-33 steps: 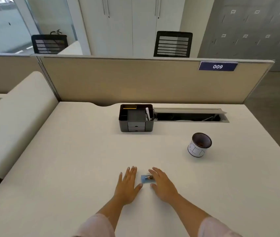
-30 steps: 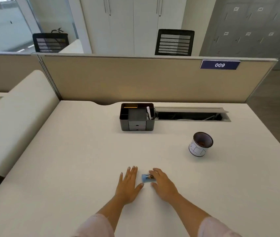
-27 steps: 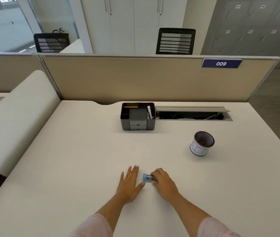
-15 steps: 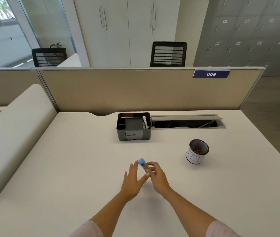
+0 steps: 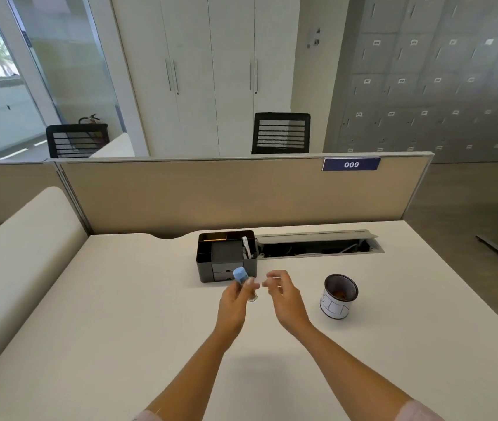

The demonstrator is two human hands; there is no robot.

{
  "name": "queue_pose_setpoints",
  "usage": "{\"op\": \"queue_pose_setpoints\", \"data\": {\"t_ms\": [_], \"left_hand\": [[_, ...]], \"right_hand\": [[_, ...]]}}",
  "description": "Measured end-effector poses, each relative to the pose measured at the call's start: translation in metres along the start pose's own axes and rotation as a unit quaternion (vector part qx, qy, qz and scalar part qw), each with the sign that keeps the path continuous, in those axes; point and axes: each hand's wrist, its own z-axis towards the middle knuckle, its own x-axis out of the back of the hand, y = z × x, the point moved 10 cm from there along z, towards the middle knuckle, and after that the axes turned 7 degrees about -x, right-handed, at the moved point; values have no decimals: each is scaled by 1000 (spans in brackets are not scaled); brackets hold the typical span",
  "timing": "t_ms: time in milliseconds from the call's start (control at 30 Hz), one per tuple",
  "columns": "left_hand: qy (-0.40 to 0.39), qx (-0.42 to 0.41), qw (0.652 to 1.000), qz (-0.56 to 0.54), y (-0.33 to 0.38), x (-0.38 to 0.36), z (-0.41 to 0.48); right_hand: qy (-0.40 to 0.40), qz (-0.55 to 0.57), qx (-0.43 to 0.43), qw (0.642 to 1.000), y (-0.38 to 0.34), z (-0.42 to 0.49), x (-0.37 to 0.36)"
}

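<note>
Left hand (image 5: pixel 235 302) is pinching a small blue-capped tube (image 5: pixel 242 281) betw. thumb and fingertips, fingers curling round its mid-section. It is holding the tube in the air above the desk (image 5: pixel 120 314), clear of the surface. The tube is sitting tilted: its blue cap (image 5: pixel 239 274) is pointing up and away from the person, twd. the black desk organiser (image 5: pixel 226 256) directly behind it. The clear lower end is angling down and to the right, poking out below the thumb.

Right hand (image 5: pixel 284 296) is hovering just beside, on the tube's lower-end side, fingers loosely curled and gripping nothing. A narrow gap is separating its fingertips from the left thumb; blur is softening them, so exact finger pose is hard to read.

Judging by this, the right hand is the free one and nearest the tube's body, while the cap is lying on the far side of the left-hand grip. Any twist-off is prob. calling for the right hand to be reaching up and over the left fingers, along the tube's long axis, not straight across.

Further right, well apart from both hands, a cup (image 5: pixel 339 299) w/ a white band is standing on the desk. Beside the organiser, an open cable tray (image 5: pixel 317 244) is running along the partition (image 5: pixel 211 192).
</note>
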Motion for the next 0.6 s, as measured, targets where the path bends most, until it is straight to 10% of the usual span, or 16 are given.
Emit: {"op": "queue_pose_setpoints", "data": {"t_ms": [300, 600], "left_hand": [[-95, -110, 960, 238, 28, -11, 3], [-93, -162, 950, 249, 40, -7, -6]], "right_hand": [[115, -220, 199, 948, -72, -13, 21], [85, -207, 123, 967, -67, 6, 17]]}}
